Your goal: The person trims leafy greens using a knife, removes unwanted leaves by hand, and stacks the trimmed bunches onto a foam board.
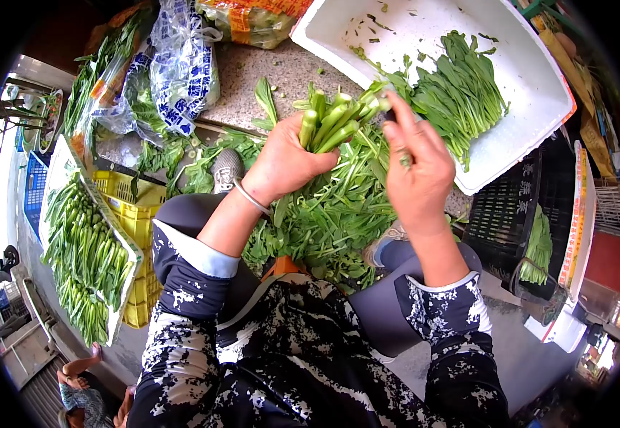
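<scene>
My left hand [281,160] is wrapped round a bunch of leafy green stems [333,121], their pale cut ends pointing up. To its right, my right hand [418,157] has bent fingers, with a small dark thing at the fingertips and a greenish bit in the palm; I cannot make out what it grips. One stem with a cut end [383,104] reaches to those fingertips. Below both hands, loose leafy greens [324,225] are heaped between my feet.
A white foam box [531,85] at the upper right holds bundled greens [463,93]. Black crates [506,207] stand below it. On the left, a foam tray of greens [85,250] rests against yellow crates [142,274]. Plastic bags [181,68] lie at the back. Another person [85,392] is at the lower left.
</scene>
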The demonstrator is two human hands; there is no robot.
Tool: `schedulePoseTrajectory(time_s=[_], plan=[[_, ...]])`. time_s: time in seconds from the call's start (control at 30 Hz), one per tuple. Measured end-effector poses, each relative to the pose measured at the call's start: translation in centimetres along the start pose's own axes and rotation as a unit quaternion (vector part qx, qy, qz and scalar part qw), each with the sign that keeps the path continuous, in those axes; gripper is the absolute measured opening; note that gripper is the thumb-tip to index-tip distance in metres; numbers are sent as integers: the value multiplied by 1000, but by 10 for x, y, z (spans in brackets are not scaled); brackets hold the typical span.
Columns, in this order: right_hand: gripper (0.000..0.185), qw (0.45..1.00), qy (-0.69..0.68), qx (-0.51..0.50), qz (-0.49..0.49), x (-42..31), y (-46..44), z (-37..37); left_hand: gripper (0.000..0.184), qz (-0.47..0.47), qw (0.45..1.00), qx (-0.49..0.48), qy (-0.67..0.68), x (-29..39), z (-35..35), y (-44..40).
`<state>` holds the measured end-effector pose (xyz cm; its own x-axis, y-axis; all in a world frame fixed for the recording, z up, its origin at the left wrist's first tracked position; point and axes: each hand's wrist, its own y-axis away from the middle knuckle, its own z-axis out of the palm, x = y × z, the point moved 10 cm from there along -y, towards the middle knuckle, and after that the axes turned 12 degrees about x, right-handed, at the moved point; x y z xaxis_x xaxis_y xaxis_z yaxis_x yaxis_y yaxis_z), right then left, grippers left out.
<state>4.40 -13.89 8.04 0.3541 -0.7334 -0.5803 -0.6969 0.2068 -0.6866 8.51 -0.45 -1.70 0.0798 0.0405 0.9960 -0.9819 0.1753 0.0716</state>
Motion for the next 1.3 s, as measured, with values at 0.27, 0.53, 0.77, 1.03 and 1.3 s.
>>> schedulePoseTrajectory(time_s=[0.27,0.53,0.77,1.03,1.3], plan=[[46,851,-293,-305,311,14,33,44,37,42,991,-26,-125,3,0,7],[44,805,-322,-356,349,13,39,43,40,79,974,-69,-198,4,1,11],[34,865,-268,-320,279,17,36,36,39,23,976,-119,-179,-2,9,15],[31,828,-316,-341,313,23,37,33,35,-31,972,-209,-100,-14,20,20],[29,813,-278,-381,341,30,53,31,34,-75,961,-260,-55,-13,27,30]])
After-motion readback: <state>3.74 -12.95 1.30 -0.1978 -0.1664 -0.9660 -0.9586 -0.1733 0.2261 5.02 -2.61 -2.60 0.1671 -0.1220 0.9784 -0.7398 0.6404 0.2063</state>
